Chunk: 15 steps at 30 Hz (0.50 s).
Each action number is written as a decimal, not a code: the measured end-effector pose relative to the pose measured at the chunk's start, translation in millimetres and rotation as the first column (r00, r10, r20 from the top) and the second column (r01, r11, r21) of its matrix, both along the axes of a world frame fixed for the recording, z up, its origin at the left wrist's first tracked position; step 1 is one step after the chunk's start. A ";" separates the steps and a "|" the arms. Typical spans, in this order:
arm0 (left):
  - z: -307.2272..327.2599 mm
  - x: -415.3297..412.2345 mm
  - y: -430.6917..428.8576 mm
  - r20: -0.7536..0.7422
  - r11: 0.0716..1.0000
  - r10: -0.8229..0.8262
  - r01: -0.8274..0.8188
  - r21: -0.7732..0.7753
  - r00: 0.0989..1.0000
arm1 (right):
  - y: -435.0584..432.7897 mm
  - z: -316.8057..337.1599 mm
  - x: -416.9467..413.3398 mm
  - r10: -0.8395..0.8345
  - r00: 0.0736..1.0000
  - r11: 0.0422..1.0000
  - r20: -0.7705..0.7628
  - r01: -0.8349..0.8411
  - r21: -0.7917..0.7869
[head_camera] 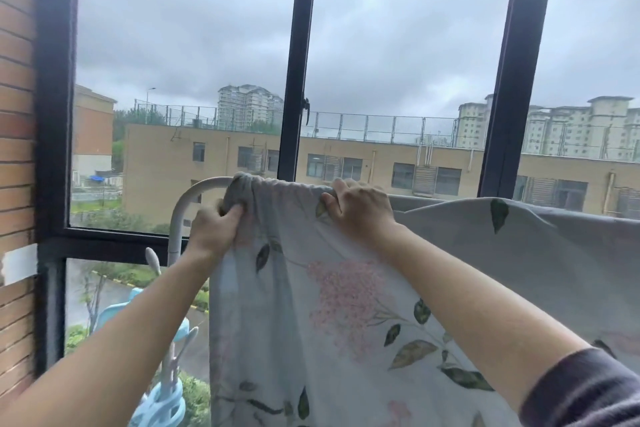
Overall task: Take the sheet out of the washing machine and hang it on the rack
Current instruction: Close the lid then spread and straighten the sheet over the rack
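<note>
As left hand (214, 229), right hand (360, 208) grip, sheet (304, 340) seemingly spans rack (192, 192) sideways.

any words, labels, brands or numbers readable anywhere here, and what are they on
No readable text anywhere.
pale grey floral sheet: printed pink blossoms and green leaves only, no writing.
white tubular metal rack: no label visible.
light blue plastic peg hanger: no marking visible.
tan building outside: no sign legible.
white patch on the brick wall: blank.

Soft, flat daylight is coming through the tall black-framed glass window (187, 46) from an overcast grey sky (398, 28) (shadows are falling only faintly); straight lines are bowing near the edges.
</note>
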<state>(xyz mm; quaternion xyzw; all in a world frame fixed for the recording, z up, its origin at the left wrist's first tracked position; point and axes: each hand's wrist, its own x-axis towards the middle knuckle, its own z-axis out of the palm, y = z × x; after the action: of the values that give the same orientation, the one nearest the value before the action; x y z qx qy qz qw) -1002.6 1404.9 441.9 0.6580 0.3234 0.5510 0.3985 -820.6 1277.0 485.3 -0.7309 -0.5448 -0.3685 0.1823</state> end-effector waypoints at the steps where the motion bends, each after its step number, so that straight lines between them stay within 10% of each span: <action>1: 7.1 -1.1 -1.3 0.076 0.996 -0.088 0.089 -0.005 0.993 | 3.3 1.7 -1.4 0.001 1.000 1.000 -0.012 -0.002 -0.024; 7: 82.2 -11.2 41.1 0.478 0.919 -0.221 0.346 -0.191 0.850 | 31.1 18.4 -32.2 0.183 0.969 0.983 -0.165 -0.182 0.024; 15: 147.8 -65.2 133.1 0.354 0.994 0.012 0.028 -0.107 0.935 | 63.6 32.0 -78.6 0.166 0.981 0.983 -0.099 -0.156 0.095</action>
<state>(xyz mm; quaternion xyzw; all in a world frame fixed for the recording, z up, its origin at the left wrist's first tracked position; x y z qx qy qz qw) -1067.8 1538.0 589.7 0.5265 0.2736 0.6400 0.4882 -899.1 1340.6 517.3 -0.6943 -0.5751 -0.3364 0.2720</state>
